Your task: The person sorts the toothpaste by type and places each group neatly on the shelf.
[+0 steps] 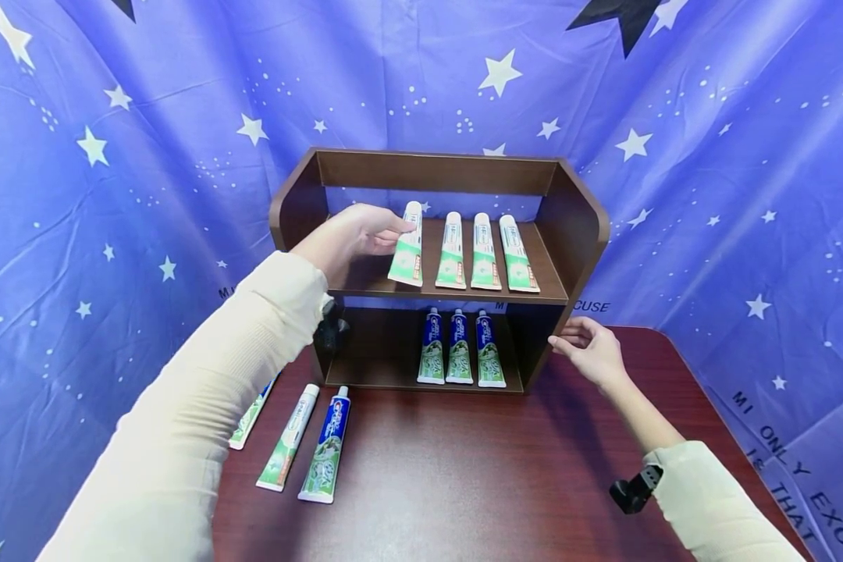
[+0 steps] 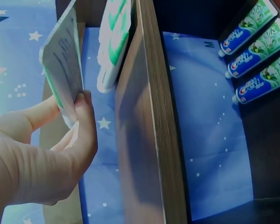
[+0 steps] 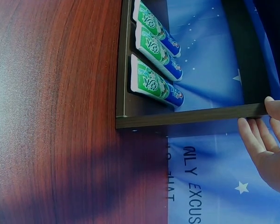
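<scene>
My left hand (image 1: pixel 374 229) pinches a white and green toothpaste tube (image 1: pixel 408 251) between thumb and fingers, cap end up, at the left part of the upper shelf. In the left wrist view the held tube (image 2: pixel 63 60) is seen nearly edge-on. To its right, three similar tubes (image 1: pixel 484 254) lean in a row on the upper level of the brown shelf rack (image 1: pixel 435 170). My right hand (image 1: pixel 593 355) grips the rack's right side panel (image 3: pixel 191 116), thumb on one face and fingers on the other.
Three blue and green toothpaste tubes (image 1: pixel 459 347) stand leaning on the lower level. On the dark red table (image 1: pixel 428 476), at the front left, lie a white and green tube (image 1: pixel 288 437), a blue and green tube (image 1: pixel 326 449) and another tube (image 1: pixel 251 417) partly behind my left sleeve.
</scene>
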`<state>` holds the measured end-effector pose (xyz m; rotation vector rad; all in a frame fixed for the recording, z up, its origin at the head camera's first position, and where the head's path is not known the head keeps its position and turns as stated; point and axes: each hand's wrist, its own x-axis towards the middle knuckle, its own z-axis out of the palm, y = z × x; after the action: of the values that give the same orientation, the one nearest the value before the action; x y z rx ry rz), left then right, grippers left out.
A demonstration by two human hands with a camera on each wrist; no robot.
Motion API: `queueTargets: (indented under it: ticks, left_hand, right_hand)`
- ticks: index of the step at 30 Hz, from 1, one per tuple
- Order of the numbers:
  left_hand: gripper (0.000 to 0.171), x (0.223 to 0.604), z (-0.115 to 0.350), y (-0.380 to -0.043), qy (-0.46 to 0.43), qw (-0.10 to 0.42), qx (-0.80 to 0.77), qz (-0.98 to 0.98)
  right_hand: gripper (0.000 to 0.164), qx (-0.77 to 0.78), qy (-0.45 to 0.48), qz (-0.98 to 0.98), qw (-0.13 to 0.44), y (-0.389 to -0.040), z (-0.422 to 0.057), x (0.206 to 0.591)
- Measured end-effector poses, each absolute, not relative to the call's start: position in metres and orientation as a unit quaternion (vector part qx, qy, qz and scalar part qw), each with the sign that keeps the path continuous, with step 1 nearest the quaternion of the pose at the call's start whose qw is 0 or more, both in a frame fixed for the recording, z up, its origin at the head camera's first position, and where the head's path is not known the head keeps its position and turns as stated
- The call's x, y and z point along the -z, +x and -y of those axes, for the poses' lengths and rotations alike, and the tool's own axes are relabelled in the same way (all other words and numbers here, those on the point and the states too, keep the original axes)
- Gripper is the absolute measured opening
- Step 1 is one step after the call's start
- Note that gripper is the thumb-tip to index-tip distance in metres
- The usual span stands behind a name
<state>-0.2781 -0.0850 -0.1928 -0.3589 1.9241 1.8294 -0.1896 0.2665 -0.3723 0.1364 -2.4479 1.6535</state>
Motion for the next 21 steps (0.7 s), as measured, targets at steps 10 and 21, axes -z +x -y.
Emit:
queueTargets:
  ticks: [10,21]
  left_hand:
    - [0.063,0.200,0.067,-0.291,-0.167,0.126,-0.616,-0.760]
    - [0.061,0.223,0.062,-0.299,-0.155,0.003,-0.485,-0.861]
  right_hand:
    - [0.039,-0.546,0.042,0.832,0.087,-0.190,-0.268,0.371]
    - [0.039,-0.549,0.041,0.831,0.086,-0.192,-0.269,0.373]
